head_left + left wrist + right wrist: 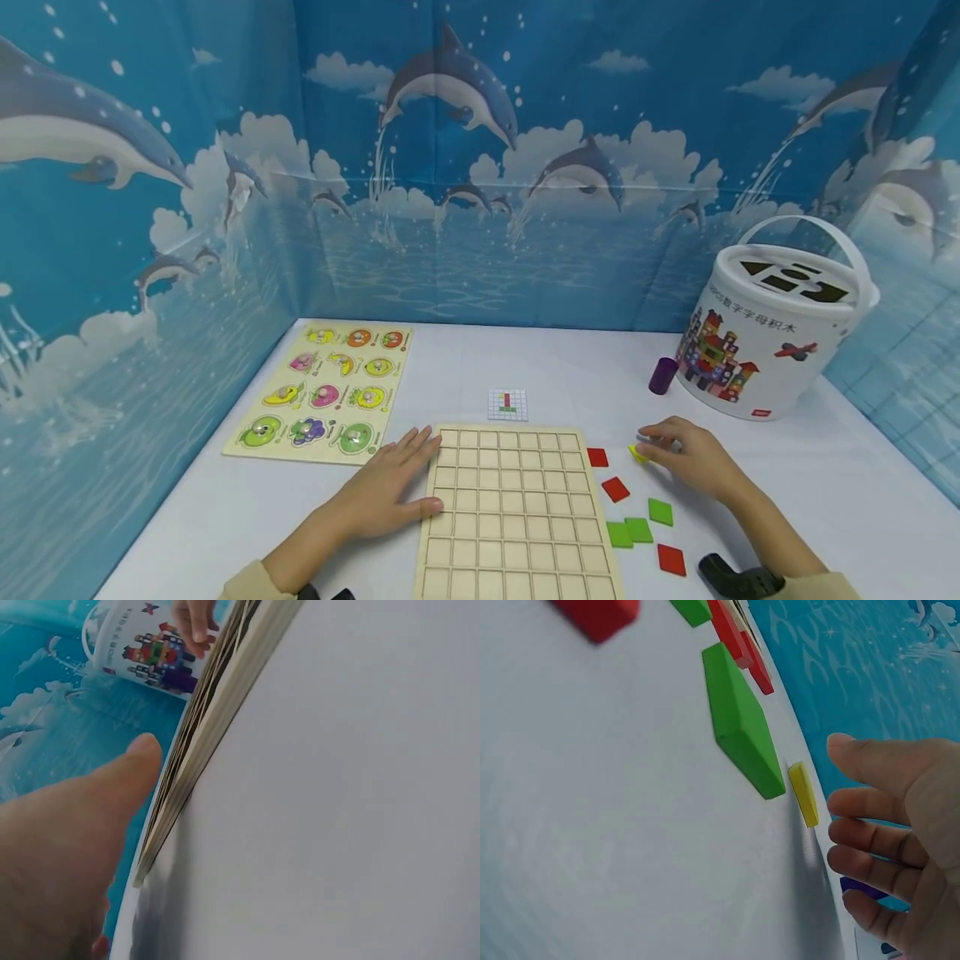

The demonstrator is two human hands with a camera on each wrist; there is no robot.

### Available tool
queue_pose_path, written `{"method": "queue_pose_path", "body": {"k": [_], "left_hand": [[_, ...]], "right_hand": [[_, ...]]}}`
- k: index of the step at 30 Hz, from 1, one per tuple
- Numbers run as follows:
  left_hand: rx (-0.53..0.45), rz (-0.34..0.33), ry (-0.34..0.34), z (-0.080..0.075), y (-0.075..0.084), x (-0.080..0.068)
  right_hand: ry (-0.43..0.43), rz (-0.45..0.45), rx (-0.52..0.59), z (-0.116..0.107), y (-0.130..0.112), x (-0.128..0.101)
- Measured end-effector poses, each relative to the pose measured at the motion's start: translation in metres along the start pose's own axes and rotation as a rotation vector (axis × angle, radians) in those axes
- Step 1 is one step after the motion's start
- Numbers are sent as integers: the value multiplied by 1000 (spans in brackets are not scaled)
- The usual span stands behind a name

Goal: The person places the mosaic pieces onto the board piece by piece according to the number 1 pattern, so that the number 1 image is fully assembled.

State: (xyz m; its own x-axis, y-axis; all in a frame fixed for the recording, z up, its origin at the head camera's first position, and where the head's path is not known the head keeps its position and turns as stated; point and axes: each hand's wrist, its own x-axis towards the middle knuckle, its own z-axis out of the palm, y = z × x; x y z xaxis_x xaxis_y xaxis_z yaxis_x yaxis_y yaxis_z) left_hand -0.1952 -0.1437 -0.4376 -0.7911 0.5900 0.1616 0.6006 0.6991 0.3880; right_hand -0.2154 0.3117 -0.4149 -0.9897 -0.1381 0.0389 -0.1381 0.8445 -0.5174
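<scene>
Meanwhile, the left hand [382, 492] lay flat and open against the grid board [513, 517]'s left edge, while the right hand [693, 458], right of it, had relaxed fingers touching a yellow tile [637, 453].

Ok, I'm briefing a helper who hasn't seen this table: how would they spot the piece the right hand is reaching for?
Start at the wooden grid board in front of the person and look right, past the loose red and green tiles. At the fingertips of the right hand lies the yellow tile. It is the only yellow loose piece there, and the farthest from the person.
</scene>
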Motion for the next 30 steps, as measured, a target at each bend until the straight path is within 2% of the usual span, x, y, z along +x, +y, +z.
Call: {"method": "queue_pose_path", "body": {"k": [5, 11, 16, 30], "left_hand": [[-56, -5, -13, 10, -3, -2], [-63, -21, -23, 17, -7, -3], [-60, -29, -26, 19, -8, -3], [-65, -37, -18, 17, -7, -4]], "right_hand": [[9, -3, 12, 5, 2, -1], [17, -5, 14, 8, 3, -1], [8, 25, 54, 9, -1, -2], [-9, -14, 132, 9, -10, 3]]}}
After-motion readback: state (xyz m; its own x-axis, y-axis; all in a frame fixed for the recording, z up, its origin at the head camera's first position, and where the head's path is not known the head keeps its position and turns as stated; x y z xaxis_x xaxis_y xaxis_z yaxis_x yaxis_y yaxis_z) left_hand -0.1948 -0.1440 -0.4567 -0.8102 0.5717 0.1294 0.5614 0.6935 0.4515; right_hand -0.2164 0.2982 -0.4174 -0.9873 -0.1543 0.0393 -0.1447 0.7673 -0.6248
